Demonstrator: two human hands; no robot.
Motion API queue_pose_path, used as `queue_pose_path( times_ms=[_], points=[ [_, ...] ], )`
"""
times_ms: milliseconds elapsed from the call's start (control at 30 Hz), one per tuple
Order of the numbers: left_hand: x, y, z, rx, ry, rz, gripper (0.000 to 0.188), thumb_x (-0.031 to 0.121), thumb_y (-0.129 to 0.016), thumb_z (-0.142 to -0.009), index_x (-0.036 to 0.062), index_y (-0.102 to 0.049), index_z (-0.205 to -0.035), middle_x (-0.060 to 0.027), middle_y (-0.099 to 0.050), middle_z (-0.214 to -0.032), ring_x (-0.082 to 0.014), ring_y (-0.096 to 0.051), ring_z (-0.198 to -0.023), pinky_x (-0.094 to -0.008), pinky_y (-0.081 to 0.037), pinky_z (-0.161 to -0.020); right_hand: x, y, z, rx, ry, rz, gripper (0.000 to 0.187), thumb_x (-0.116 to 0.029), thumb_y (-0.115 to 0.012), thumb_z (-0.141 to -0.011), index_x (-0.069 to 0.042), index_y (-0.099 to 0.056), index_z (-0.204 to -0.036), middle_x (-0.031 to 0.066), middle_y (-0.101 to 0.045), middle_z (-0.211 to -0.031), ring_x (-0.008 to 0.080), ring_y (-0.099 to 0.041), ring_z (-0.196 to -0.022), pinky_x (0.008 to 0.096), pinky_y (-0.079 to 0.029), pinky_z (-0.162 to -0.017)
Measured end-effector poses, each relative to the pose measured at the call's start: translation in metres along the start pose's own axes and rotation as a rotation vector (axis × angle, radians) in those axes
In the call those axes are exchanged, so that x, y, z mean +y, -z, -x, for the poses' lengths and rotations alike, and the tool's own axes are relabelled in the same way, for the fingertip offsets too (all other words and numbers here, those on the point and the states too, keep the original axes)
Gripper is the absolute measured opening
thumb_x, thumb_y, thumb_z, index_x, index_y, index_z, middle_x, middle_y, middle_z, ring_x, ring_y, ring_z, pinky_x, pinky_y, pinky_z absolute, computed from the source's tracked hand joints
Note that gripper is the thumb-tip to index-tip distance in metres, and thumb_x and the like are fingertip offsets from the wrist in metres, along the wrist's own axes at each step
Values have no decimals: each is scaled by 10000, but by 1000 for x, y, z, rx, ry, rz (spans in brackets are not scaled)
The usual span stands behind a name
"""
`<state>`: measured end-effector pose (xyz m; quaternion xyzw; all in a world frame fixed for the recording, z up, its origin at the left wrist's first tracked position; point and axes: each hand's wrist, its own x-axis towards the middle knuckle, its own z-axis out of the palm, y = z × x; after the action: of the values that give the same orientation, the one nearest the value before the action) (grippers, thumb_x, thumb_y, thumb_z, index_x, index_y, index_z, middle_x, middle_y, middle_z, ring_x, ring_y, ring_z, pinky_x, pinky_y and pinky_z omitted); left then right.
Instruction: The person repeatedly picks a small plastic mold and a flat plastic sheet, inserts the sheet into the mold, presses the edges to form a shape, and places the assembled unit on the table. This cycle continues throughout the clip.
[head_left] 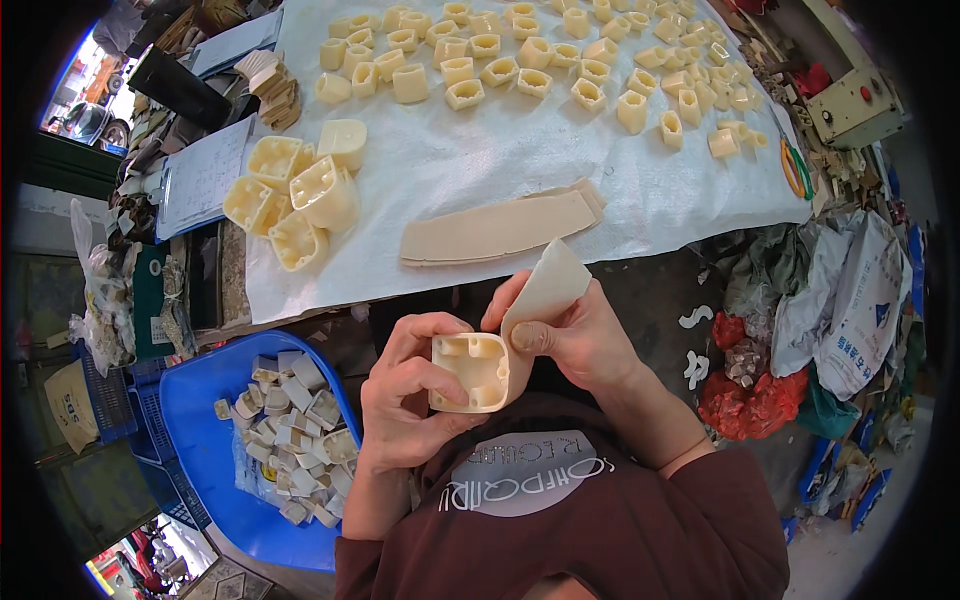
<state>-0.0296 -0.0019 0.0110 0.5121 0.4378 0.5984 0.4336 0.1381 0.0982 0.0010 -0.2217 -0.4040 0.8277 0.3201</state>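
Observation:
My left hand (405,390) is closed around a cream hollow plastic block (515,372), with fingers bent over its open side. Inside the block, small posts stand in the corners. A beige strip of thin, leather-like sheet (550,283) lies against the block's far right side, its free end sticking up. My right hand (590,345) pinches this strip between thumb and fingers, right beside the block. Ahead on the white-covered table lie more flat beige strips (490,228), stacked. Several similar large cream blocks (325,195) are grouped to their left.
Many small cream hollow pieces (485,46) spread over the table's white sheet (390,190). A blue tub (200,450) of covered pieces (300,430) stands at lower left. Scissors (796,168) lie at the table's right edge. Plastic bags (750,400) heap at right.

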Motion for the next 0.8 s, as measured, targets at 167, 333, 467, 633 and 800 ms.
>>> queue_pose_path(
  times_ms=[167,333,467,633,800],
  points=[
    [-6,-2,-2,25,17,46,408,85,-819,-577,75,-558,-891,-178,-424,-1240,-251,-480,-1082,-352,-424,-859,6,0,2,101,15,-15,350,-172,-788,-695,6,-599,-930,78,-624,-847,165,-612,-771,287,-499,-699],
    [-5,-29,-4,321,58,-233,629,88,-813,-560,61,-439,-1066,-136,-350,-1204,-243,-450,-1060,-339,-410,-876,5,-15,3,187,74,129,316,-130,-777,-704,2,-594,-926,75,-615,-873,155,-607,-816,290,-503,-709],
    [-8,-29,-3,342,66,-310,599,62,-806,-537,63,-449,-1018,-106,-392,-1048,-203,-453,-963,-292,-407,-820,0,-15,4,137,49,171,276,-162,-746,-748,-2,-589,-909,66,-589,-887,117,-567,-796,257,-470,-709],
    [-6,-16,-1,104,-30,-136,552,54,-805,-526,79,-500,-985,-127,-443,-1045,-201,-454,-966,-300,-408,-804,5,-1,1,-24,135,117,230,-159,-699,-806,-7,-577,-927,38,-574,-933,70,-537,-827,231,-466,-696],
    [-2,-11,-1,-12,-29,-55,470,63,-810,-519,84,-560,-917,-147,-467,-1068,-220,-477,-971,-324,-412,-813,-6,-11,4,-6,11,46,224,-174,-712,-789,-31,-540,-809,84,-559,-914,118,-529,-808,255,-450,-699]
  ],
)
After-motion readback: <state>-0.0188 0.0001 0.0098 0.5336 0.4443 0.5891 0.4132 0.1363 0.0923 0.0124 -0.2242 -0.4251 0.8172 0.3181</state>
